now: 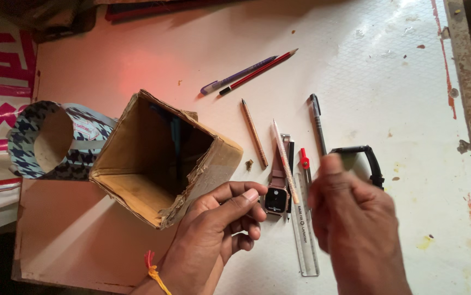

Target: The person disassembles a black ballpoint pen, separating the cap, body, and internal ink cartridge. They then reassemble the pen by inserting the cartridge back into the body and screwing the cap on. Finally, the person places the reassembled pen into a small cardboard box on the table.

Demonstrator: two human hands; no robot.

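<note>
The cardboard box (162, 158) is steadied by the left hand (219, 229); the black watch (364, 161) is gripped by the blurred right hand (355, 218).

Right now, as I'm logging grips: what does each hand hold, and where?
The left hand steadies the open brown cardboard box at its lower corner edge. The right hand is blurred; any hold cannot be told.

Right hand (350, 218) is motion-blurred and covers part of the black watch strap (369, 161); the clear plastic ruler (305, 235) is partly hidden too.
</note>
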